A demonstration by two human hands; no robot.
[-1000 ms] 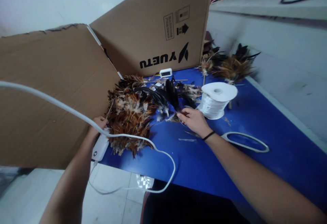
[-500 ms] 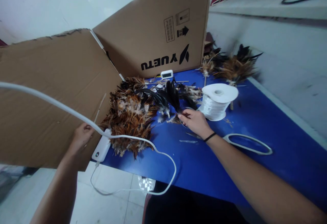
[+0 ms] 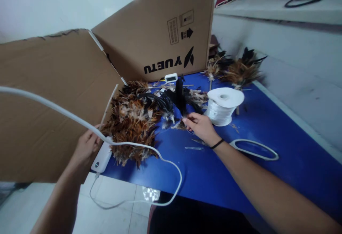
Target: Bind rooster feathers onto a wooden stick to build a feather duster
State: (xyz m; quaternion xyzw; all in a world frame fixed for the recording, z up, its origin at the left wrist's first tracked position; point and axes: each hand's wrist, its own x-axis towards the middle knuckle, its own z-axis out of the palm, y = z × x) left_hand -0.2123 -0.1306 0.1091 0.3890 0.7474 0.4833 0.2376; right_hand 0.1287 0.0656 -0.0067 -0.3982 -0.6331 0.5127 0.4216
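A thin stick [image 3: 109,102] is being gripped by the left fingers [image 3: 92,142], black feathers [image 3: 180,98] by the right fingers [image 3: 189,123], apparently not yet joined, seemingly finished feather bundles [image 3: 242,72] lying beyond.

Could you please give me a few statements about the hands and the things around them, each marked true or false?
1. The right hand holds dark feathers. True.
2. The white spool lies on its side. False: it stands upright on the blue table.
3. The left hand holds a thin stick. True.
4. The black band is on the left arm. False: it is on the right arm.
5. The large lettering on the cardboard is upside down. True.
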